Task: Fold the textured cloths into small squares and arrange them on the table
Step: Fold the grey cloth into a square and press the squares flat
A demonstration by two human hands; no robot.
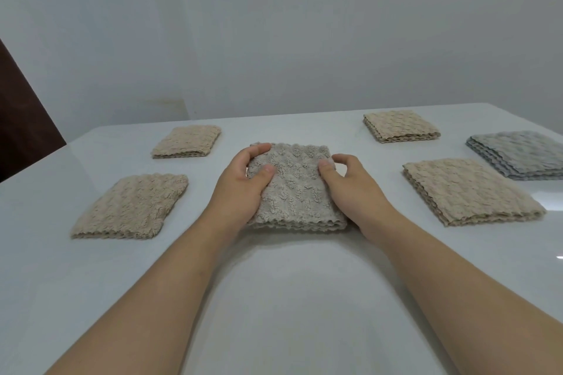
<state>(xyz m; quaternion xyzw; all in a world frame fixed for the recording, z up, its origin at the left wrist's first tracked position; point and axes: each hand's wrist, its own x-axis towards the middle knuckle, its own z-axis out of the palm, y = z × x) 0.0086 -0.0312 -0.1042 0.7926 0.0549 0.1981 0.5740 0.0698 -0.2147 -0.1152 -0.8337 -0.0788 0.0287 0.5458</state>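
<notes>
Head view looks down on a white worktop where the middle cloth, a grey-beige textured piece, lies already folded into a thick square near the centre, its layered edge facing the near edge. The left hand holds its left side, thumb pressed on top and fingers curled over the far left corner. The right hand holds the right side, thumb on top and the other digits curled at the edge.

Folding of this piece looks finished; the step in hand seems to be squaring it and settling it in place. Next likely comes a light press to flatten the layers, then letting go without dragging the stack askew.

Five more folded squares surround it, all apart from it: the far-left beige cloth, the near-left beige cloth, the far-right beige cloth, the near-right beige cloth, and the grey cloth at the right edge.

No container is in sight; every cloth sits directly on the worktop.
</notes>
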